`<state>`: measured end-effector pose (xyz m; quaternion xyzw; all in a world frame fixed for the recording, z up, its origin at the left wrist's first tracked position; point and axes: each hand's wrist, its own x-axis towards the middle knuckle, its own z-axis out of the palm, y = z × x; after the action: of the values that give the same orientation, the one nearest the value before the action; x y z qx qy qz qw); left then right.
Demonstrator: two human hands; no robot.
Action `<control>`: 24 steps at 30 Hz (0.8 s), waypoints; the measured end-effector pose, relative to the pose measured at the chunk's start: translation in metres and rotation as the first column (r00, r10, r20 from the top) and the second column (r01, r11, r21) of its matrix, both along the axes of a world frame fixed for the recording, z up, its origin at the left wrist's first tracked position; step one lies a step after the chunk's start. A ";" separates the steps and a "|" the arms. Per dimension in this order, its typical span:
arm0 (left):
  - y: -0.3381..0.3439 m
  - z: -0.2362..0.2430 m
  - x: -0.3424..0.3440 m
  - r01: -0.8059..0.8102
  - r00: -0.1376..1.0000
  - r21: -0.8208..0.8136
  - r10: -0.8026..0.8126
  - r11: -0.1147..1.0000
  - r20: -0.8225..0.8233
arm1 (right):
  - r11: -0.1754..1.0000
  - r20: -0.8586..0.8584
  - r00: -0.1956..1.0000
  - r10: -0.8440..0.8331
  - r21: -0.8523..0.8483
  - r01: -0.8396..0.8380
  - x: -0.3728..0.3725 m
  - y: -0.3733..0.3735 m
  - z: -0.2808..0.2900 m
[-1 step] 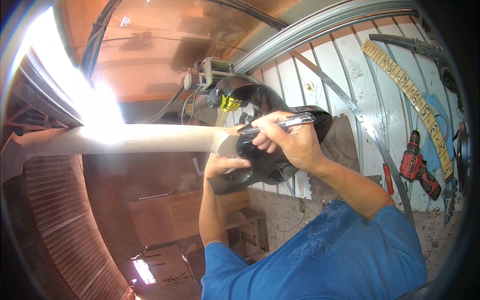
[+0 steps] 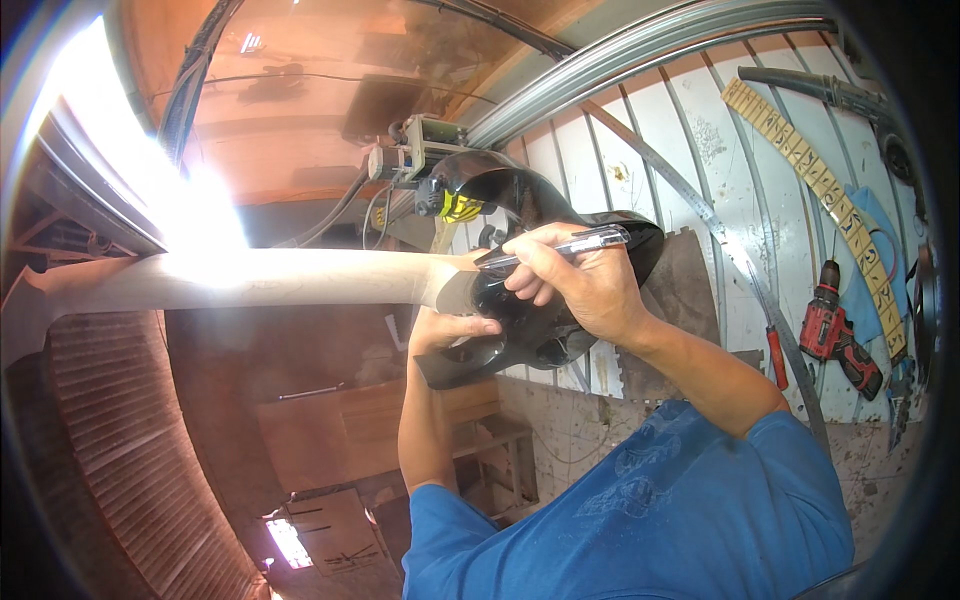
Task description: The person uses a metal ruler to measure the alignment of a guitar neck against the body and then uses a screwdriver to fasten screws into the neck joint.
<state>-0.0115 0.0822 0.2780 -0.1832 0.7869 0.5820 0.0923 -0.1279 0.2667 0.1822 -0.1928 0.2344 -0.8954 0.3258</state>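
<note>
A glossy black guitar body (image 2: 540, 325) with curved horns lies across the workbench's front edge. Its bare pale wooden neck (image 2: 330, 277) stretches left, back side up, to the headstock (image 2: 25, 310). My right hand (image 2: 575, 280) pinches a clear-barrelled pen (image 2: 598, 240), whose tip meets the area where the neck's heel joins the body. My left hand (image 2: 452, 328) grips the guitar from below at that joint, its thumb lying on the black body. The other left fingers are mostly hidden under the guitar.
On the slatted white bench (image 2: 690, 140) are a red-black cordless drill (image 2: 828, 325), a yellow measuring strip (image 2: 800, 155), a blue cloth (image 2: 865, 285), a long metal strip (image 2: 735, 250) and a red-handled tool (image 2: 776, 355). A machine head (image 2: 430, 145) on a metal rail stands behind the guitar.
</note>
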 end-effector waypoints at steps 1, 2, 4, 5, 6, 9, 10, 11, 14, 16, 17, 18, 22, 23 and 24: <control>0.000 0.001 -0.001 0.003 1.000 -0.009 -0.002 1.000 0.015 | 1.000 0.002 1.000 -0.008 -0.004 0.008 -0.001 0.001 0.000; -0.002 0.001 0.001 0.000 1.000 -0.014 0.001 1.000 0.026 | 1.000 -0.010 1.000 0.003 -0.002 -0.003 -0.001 0.001 0.000; -0.005 0.000 0.004 0.003 1.000 -0.016 -0.003 1.000 0.031 | 1.000 -0.033 0.999 0.022 0.002 -0.022 -0.002 0.002 -0.001; -0.005 0.000 0.006 0.003 1.000 -0.017 -0.003 1.000 0.031 | 1.000 -0.025 1.000 0.017 -0.009 -0.017 -0.002 0.002 -0.003; -0.004 0.000 0.006 0.004 1.000 -0.024 -0.003 1.000 0.030 | 1.000 -0.016 1.000 0.012 -0.019 -0.012 -0.002 0.002 -0.005; -0.006 0.001 0.011 -0.016 0.998 -0.084 0.021 0.996 0.054 | 0.999 -0.002 1.000 -0.027 -0.028 0.027 0.004 0.010 -0.006; -0.017 -0.002 0.020 -0.035 0.995 -0.130 0.047 0.991 0.089 | 0.999 0.001 0.999 -0.045 -0.026 0.045 0.007 0.015 -0.004; -0.019 -0.003 0.021 -0.014 0.997 -0.162 0.027 0.987 0.079 | 0.990 -0.130 0.982 -0.137 -0.001 0.138 0.011 0.019 -0.001; -0.024 -0.010 0.018 0.048 0.999 -0.240 -0.040 0.969 0.036 | 0.888 -0.548 0.730 -0.410 -0.054 0.457 0.020 0.027 0.005; -0.018 -0.009 0.017 0.109 0.991 -0.305 -0.127 0.946 -0.040 | 0.790 -0.746 0.442 -0.497 -0.180 0.586 0.032 0.028 0.012; -0.019 -0.016 0.016 0.119 0.986 -0.226 -0.142 0.967 -0.086 | 0.729 -0.791 0.304 -0.532 -0.244 0.640 0.041 0.024 0.013; -0.018 -0.020 0.016 0.127 0.981 -0.149 -0.147 0.981 -0.129 | 0.723 -0.829 0.243 -0.503 -0.251 0.643 0.050 0.023 0.013; -0.021 -0.031 0.011 0.214 0.943 -0.177 -0.251 0.961 -0.218 | 0.683 -0.906 0.065 -0.418 -0.266 0.680 0.075 0.013 0.004; -0.019 -0.030 0.011 0.231 0.934 -0.215 -0.278 0.949 -0.225 | 0.673 -0.922 0.017 -0.387 -0.270 0.688 0.079 0.013 0.005; -0.013 -0.028 0.008 0.264 0.916 -0.138 -0.293 0.955 -0.273 | 0.662 -0.937 -0.032 -0.349 -0.271 0.699 0.082 0.012 0.003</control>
<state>-0.0038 0.0691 0.2496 0.0139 0.8376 0.5440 0.0486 -0.0462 0.2785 0.1849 -0.5372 0.5603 -0.5841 -0.2373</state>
